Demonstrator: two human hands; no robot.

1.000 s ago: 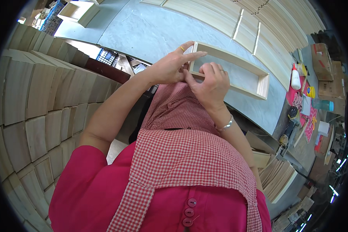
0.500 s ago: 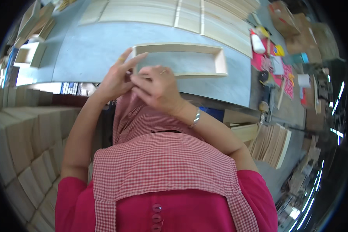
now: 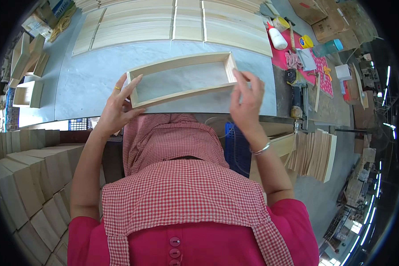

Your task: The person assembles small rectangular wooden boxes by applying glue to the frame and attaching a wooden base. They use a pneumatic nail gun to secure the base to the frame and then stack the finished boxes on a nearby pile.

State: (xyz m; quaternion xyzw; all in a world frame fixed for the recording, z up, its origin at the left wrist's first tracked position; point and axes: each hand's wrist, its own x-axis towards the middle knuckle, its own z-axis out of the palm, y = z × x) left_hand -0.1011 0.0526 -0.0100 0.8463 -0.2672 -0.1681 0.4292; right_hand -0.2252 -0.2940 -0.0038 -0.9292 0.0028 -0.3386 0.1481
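Observation:
A long rectangular wooden frame (image 3: 181, 92) of thin pale boards lies slightly tilted on the table, its right end farther from me. Through it the grey tabletop shows. My left hand (image 3: 115, 108) grips the frame's left end, with the index finger over the end board and the thumb by the near corner. At the opposite end is my right hand (image 3: 248, 97). Its fingers are loosely bent and apart, with the fingertips at the near right corner; whether they press on the wood I cannot tell.
Grooved pale boards (image 3: 133, 22) lie along the table's far side. A small wooden box (image 3: 27, 94) stands at the left. Rightward are a white glue bottle (image 3: 277, 37), a yellow-lidded jar (image 3: 306, 41) and a nail gun (image 3: 296, 108). Stacked wooden blocks (image 3: 29, 177) fill the lower left.
My right hand has left the frame's left end and moved to its right end. The frame has shifted left and turned, its left end now nearer me. My left hand now grips it.

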